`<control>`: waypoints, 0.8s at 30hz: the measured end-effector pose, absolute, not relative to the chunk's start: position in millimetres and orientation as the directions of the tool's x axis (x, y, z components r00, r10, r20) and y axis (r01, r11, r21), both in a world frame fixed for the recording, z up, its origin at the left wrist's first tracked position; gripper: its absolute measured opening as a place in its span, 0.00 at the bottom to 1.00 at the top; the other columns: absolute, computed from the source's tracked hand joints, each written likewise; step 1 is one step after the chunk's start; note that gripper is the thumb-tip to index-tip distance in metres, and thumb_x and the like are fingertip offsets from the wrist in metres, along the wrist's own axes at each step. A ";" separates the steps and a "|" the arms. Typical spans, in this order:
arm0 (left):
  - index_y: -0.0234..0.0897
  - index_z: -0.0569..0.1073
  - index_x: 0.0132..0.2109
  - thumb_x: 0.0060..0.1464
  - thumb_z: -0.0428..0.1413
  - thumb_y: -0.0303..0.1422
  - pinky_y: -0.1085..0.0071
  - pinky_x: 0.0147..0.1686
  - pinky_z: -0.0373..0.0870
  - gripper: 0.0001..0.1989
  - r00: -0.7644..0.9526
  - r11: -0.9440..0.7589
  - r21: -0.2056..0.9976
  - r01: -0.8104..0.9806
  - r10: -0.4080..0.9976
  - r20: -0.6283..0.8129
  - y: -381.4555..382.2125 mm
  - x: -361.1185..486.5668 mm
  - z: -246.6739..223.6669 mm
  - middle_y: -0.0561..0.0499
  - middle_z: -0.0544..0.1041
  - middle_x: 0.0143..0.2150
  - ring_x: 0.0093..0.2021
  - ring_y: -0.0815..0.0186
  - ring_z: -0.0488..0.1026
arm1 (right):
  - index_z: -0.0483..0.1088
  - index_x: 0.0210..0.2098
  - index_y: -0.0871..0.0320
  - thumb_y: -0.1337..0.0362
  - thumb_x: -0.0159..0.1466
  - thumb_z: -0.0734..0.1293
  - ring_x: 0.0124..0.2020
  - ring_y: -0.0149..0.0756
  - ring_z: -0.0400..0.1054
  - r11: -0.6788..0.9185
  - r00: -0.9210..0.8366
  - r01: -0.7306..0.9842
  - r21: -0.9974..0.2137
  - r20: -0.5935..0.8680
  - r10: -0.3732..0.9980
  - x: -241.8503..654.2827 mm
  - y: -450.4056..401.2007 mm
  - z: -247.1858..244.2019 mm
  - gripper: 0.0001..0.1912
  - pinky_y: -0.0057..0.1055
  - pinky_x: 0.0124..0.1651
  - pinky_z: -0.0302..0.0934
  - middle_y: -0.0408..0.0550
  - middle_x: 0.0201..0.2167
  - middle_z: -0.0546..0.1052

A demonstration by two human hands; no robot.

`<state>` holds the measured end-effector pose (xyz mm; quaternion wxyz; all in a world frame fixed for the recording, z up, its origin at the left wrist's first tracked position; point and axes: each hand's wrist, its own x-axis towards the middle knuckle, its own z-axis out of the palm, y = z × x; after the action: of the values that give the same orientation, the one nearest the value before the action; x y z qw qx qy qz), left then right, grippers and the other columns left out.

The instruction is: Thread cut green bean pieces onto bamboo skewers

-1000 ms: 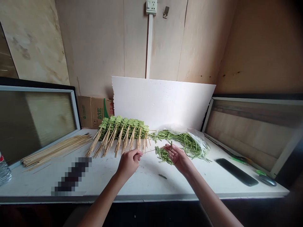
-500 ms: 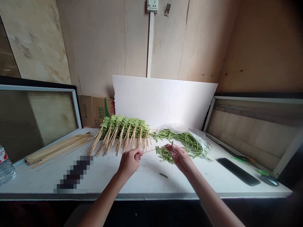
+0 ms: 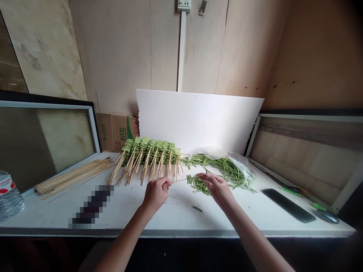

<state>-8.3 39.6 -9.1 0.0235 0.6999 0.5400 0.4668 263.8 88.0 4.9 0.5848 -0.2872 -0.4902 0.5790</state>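
Observation:
My left hand [image 3: 156,193] is closed around the lower end of a thin bamboo skewer [image 3: 179,180], which points to the right. A few short green bean pieces [image 3: 189,179] sit side by side on the skewer. At the skewer's far end, my right hand [image 3: 217,185] pinches a short bean piece [image 3: 206,171] between thumb and fingers. Whether the tip has pierced that piece I cannot tell. Below and behind the skewer lies a pile of cut bean pieces [image 3: 200,186], partly hidden by my right hand.
Stacked bean skewers [image 3: 153,149] stand at the back, left of long beans [image 3: 227,166] in a clear plastic bag [image 3: 241,160]. Bare skewers [image 3: 73,175] lie left, near a water bottle [image 3: 10,196]. A dark flat object [image 3: 289,206] and a computer mouse [image 3: 327,216] lie right.
The view has shifted slightly, so the table and its things sit a little further right. Both hands keep nearly the same pose on the skewer and the bean piece.

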 end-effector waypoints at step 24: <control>0.38 0.78 0.32 0.52 0.52 0.16 0.73 0.32 0.67 0.14 0.016 -0.485 0.492 0.723 0.724 0.690 39.5 -7.6 -12.8 0.53 0.80 0.27 0.29 0.65 0.77 | 0.83 0.35 0.55 0.53 0.55 0.80 0.53 0.49 0.75 0.185 -0.082 -0.371 -0.910 0.231 0.970 251.6 69.8 15.1 0.14 0.41 0.56 0.69 0.54 0.44 0.84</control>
<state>-7.6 39.5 -12.8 0.0003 0.7127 0.5074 0.4843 251.6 69.8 15.1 0.6015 -0.3115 -0.4803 0.5572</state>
